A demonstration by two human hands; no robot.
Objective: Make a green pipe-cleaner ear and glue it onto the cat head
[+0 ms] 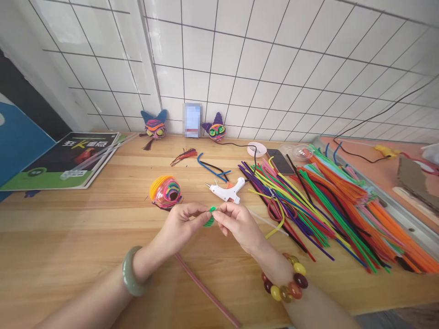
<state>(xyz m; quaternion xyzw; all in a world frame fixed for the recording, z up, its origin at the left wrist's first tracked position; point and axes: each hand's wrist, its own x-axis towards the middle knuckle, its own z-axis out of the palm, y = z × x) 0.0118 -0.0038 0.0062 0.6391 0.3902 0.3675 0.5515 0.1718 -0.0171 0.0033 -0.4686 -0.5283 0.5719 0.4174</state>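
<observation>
Wooden table [68, 237], white tiled wall behind. Left hand [180, 224] and right hand [236, 221] pinch green pipe-cleaner coil [210, 216] between fingertips, above table centre. Coil small, tightly wound, apparently early stage. Unfinished mask [165, 192] just beyond; glue gun [227, 190], loose pipe cleaners [325, 210] right; two finished masks [155, 126] at wall.

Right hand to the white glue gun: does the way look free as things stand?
Probably yes, once it lets go. The right hand and left hand both pinch a green pipe cleaner coil; the glue gun lies just beyond on bare table, nothing between.
</observation>
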